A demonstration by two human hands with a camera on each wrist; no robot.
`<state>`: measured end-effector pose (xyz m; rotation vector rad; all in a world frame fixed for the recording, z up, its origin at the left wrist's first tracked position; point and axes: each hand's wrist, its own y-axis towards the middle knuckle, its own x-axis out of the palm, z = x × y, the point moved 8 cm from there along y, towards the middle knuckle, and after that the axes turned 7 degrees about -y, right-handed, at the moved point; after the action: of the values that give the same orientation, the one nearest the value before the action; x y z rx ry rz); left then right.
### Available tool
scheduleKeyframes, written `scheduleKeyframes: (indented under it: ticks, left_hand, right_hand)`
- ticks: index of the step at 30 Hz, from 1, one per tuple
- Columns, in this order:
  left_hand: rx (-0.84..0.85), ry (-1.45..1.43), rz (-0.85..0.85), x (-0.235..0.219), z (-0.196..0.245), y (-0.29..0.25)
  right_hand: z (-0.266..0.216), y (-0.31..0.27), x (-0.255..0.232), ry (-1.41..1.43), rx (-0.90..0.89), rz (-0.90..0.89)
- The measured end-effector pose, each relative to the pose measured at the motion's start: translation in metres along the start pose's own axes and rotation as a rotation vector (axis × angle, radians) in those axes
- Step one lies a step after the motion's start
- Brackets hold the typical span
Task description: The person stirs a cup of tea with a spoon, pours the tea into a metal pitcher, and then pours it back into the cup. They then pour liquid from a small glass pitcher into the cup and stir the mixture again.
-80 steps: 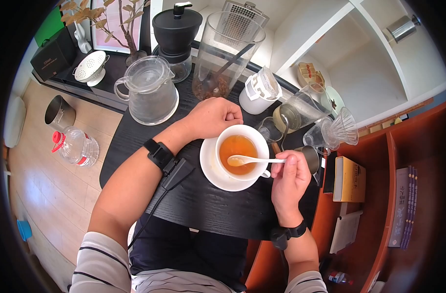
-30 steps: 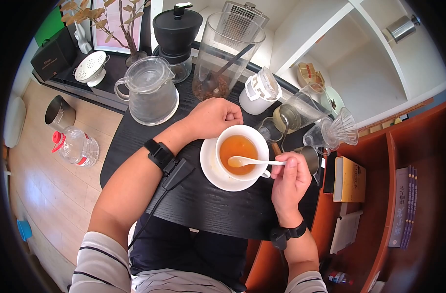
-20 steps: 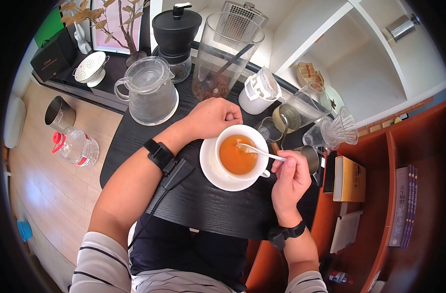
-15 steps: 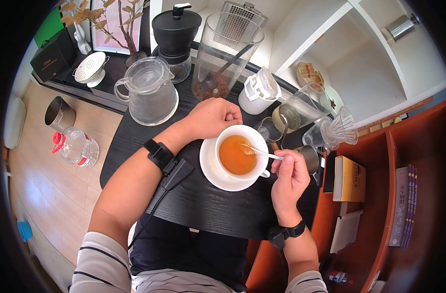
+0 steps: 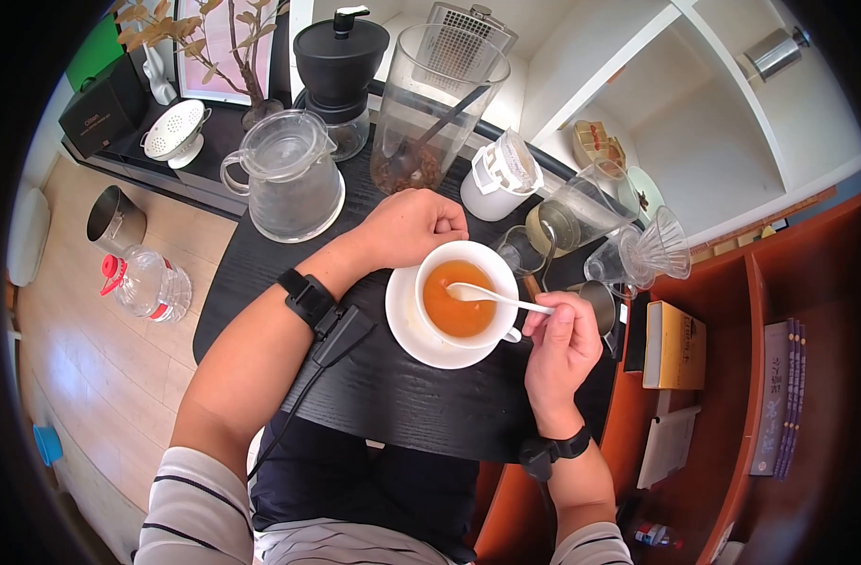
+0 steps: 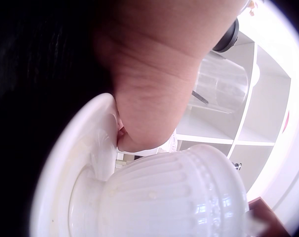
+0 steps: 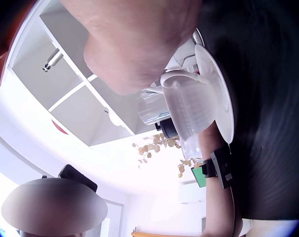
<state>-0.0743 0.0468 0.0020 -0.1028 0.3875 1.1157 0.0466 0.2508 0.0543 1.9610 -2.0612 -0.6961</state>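
Head view: on the black worktop [image 5: 374,405], right of its middle and back from the near edge, a white cup [image 5: 506,282] of amber liquid [image 5: 447,324] stands on a white saucer [image 5: 402,320]. The right hand [image 5: 560,344], near the worktop's right edge, pinches the handle end of a white spoon [image 5: 508,301] between thumb and fingers; the spoon's bowl is at the liquid's surface. The left hand [image 5: 414,226] lies just beyond the saucer with fingers curled; whether they hold its rim I cannot tell. Toward the far edge stand, left to right, a glass pot [image 5: 289,188], a black grinder [image 5: 341,56], a tall glass vessel [image 5: 430,122] with brown pieces at its bottom, and a white container [image 5: 492,198].

Left wrist view: the left hand comes right up to the saucer's rim, its fingers mostly hidden. The cup's fluted side fills the bottom.

Right wrist view: the right hand is beside the cup's handle, its fingers and the spoon hidden from this side.
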Motion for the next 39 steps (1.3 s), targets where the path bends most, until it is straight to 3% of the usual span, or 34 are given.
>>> scheduleKeyframes:
  ticks: [5,12,24,30,35,39]
  left_hand:
    - [0.003,0.000,-0.004,0.000,0.000,0.000]
    - [-0.005,-0.016,0.004,0.000,-0.001,0.000]
    - [0.004,0.027,-0.001,0.000,0.000,0.000]
    - [0.006,0.021,0.003,-0.001,0.000,0.000]
    - [0.001,-0.035,-0.008,0.001,-0.004,0.001]
    - [-0.010,-0.011,-0.001,0.000,-0.004,0.001]
  right_hand:
    - [0.000,0.001,-0.002,-0.172,0.030,0.032]
    - [0.005,0.000,-0.001,-0.136,0.080,0.001]
    - [-0.005,0.000,0.002,-0.029,-0.063,-0.007]
    - [-0.006,0.002,0.000,-0.219,-0.027,0.018]
    - [0.006,0.000,-0.001,-0.057,0.089,-0.019]
    - [0.008,0.001,0.000,0.037,0.073,-0.021]
